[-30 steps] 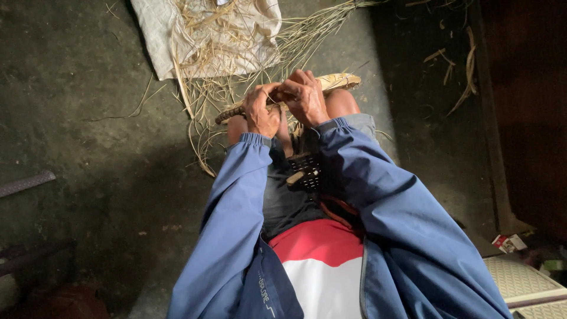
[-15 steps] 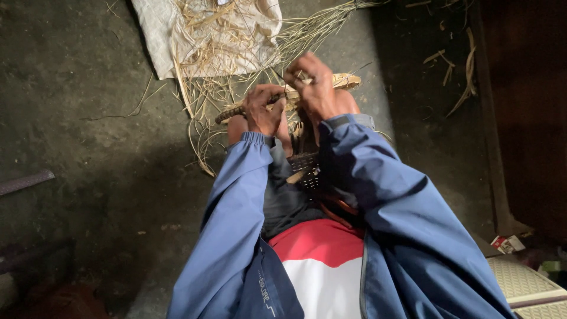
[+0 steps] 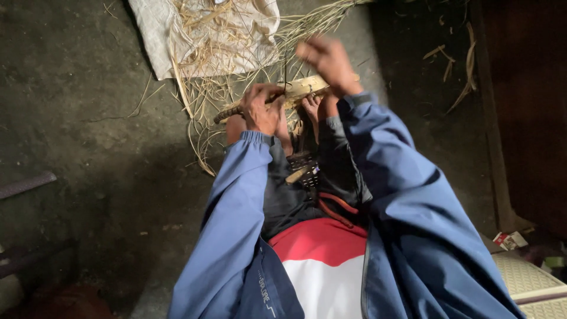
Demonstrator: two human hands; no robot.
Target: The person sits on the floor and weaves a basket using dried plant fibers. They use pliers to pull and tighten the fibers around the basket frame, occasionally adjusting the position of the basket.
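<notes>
Over my knees, in the head view, I hold a pale braided bundle of straw [image 3: 298, 90] that runs crosswise from lower left to upper right. My left hand [image 3: 263, 109] is closed round it near its darker, twisted end, fingers curled over the top. My right hand [image 3: 331, 62] is raised above the other end of the bundle, blurred, its fingers drawn together as if pinching a thin strand; I cannot tell whether it really grips anything. A dark thin strand [image 3: 285, 74] stands up from the bundle between my two hands. Both my arms are in blue jacket sleeves [image 3: 236, 195], and my bare knees show just beneath the bundle. Beyond my hands, loose straw [image 3: 207, 103] lies scattered on the dark concrete floor [image 3: 88, 118], and part of it rests on a whitish woven sack [image 3: 159, 35] spread flat there. A small red and white packet [image 3: 509, 240] lies on the floor at my right.
</notes>
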